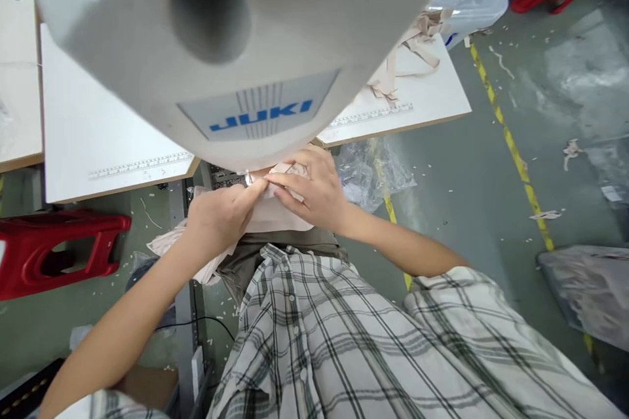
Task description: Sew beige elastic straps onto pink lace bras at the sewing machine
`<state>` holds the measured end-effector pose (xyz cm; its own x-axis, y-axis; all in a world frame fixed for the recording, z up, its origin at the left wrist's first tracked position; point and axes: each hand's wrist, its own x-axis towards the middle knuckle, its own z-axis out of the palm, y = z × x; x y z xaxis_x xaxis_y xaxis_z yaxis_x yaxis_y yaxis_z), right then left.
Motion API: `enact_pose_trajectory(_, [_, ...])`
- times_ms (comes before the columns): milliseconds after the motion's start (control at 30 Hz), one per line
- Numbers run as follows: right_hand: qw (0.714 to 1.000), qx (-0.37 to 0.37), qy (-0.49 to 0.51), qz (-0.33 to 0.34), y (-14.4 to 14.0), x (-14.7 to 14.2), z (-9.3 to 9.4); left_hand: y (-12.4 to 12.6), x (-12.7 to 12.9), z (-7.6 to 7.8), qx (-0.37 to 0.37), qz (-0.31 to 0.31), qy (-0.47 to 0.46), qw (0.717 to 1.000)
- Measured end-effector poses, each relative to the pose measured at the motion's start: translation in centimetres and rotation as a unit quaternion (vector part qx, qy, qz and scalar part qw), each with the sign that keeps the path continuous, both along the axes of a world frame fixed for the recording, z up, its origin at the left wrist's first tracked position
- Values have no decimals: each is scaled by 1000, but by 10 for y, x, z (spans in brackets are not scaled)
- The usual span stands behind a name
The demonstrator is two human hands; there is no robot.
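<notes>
Under the front of the big white sewing machine [295, 26], the L hand [221, 215] pinches the pale cloth [278, 217] btwn thumb & fingers. The R hand [317, 186] has bent fingers on it too, but can't tell if they grip. Pale strips [420, 52] lie on the R side of the white table [437, 95], nr a clear plastic box [479, 0].

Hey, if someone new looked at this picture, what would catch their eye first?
The big pale machine head with blue JUKI lettering fills the top centre. Just below it, the left hand and right hand come close together at pale fabric. A bright red stool stands out at the left edge.
</notes>
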<state>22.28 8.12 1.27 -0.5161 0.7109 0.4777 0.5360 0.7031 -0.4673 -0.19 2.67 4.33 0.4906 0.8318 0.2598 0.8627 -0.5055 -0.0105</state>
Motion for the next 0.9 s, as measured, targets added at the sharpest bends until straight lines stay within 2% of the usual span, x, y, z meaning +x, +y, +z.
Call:
enact_pose_trajectory(133, [999,-40,28,-13,-10,-1,-10,19,-16,-1,-41,-68,13,997])
enact_pose_trajectory(233, [987,-132,96,-5,-19,0,-19,23,-14,-1,-79,-43,-15,996])
enact_pose_trajectory(300, [963,-205,175,-17,-26,0,-27,18,-6,-1,-71,-18,-23,997])
enact_pose_trajectory(367, [945,-238,223,-24,-29,-1,-30,8,6,0,-45,0,-5,999])
enact_pose_trajectory(433, [951,-222,213,-22,-25,-2,-25,-2,18,1,-15,18,17,1000])
enact_pose_trajectory(567, [969,-192,154,4,-2,-1,-2,-13,37,4,5,52,6,999])
enact_pose_trajectory(733, [963,-234,130,34,29,2,15,-10,49,10,9,88,25,996])
enact_pose_trajectory(900, [944,-298,114,81,48,-3,23,-6,55,18,-27,133,11,991])
